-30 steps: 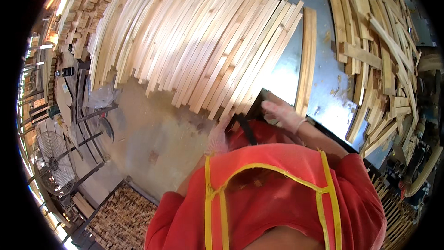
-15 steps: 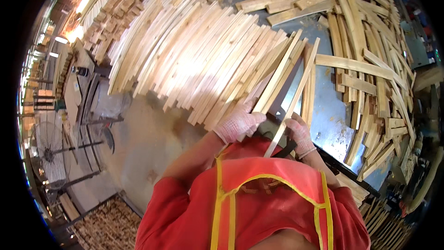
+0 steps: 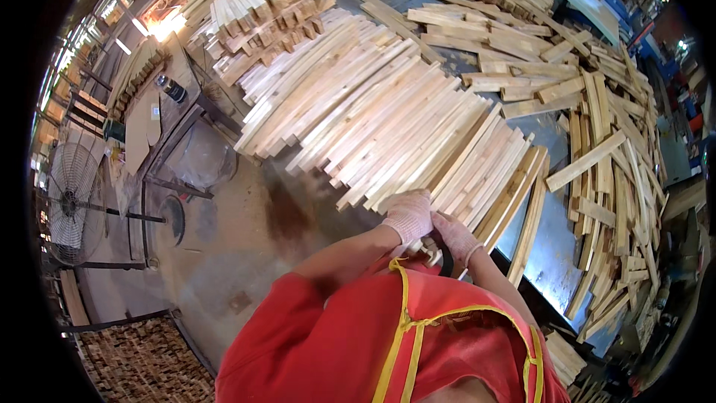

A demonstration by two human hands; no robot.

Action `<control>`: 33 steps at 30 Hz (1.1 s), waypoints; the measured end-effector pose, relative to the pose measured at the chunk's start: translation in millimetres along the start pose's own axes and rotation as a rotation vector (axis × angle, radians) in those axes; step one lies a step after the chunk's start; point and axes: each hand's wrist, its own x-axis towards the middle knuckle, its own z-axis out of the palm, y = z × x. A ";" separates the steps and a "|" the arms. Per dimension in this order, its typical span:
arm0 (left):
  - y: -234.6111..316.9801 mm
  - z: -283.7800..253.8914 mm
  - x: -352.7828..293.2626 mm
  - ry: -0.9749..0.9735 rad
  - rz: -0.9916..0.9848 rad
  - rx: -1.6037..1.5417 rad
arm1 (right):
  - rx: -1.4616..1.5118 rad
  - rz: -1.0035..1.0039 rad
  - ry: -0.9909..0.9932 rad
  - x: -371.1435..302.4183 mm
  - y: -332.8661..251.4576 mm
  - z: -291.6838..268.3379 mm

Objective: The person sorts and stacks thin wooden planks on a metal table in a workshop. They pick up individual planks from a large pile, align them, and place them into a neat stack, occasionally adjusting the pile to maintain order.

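My left hand (image 3: 409, 215), in a pale pinkish knit glove, is closed over the near ends of wooden strips at the front of a long row. Close against it, my right hand (image 3: 456, 239), gloved alike, is closed at the same strip ends, its fingertips partly hidden. Below the hands, a few cut strip ends poke out. The row of wooden strips (image 3: 388, 112) lies side by side, slanting away from me. Just right of my hands, two darker, longer strips (image 3: 514, 198) rest apart from the row.
A heap of loose boards (image 3: 597, 157) covers the right of the metal table (image 3: 563, 272). Stacked wood blocks (image 3: 276, 7) stand at the far left. Along the left are a fan (image 3: 71, 201), a side bench (image 3: 175, 116) with a dark can (image 3: 171, 88), and a crate of offcuts (image 3: 145, 362) below.
My hands, earlier apart with a strip slanting by the right one, have come together at the row's near ends. That slanting strip no longer stands out. The view has shifted, showing more of the far side.
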 end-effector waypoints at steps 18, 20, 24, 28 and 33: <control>-299.9 -204.0 26.0 0.582 -0.336 0.589 | -0.906 0.317 0.992 -95.7 105.4 -166.8; -301.8 -203.6 28.1 0.584 -0.359 0.598 | -0.922 0.382 1.100 -74.6 94.8 -159.5; -287.8 -205.4 26.3 0.572 -0.384 0.531 | 0.167 -0.098 0.751 -37.9 88.1 -148.3; -240.2 -159.1 1.2 0.777 -0.162 0.461 | 0.589 -0.215 0.746 -28.7 73.0 -126.2; -176.3 -15.1 -51.3 0.765 -0.038 0.124 | 0.243 -0.098 0.708 -27.2 56.8 -131.5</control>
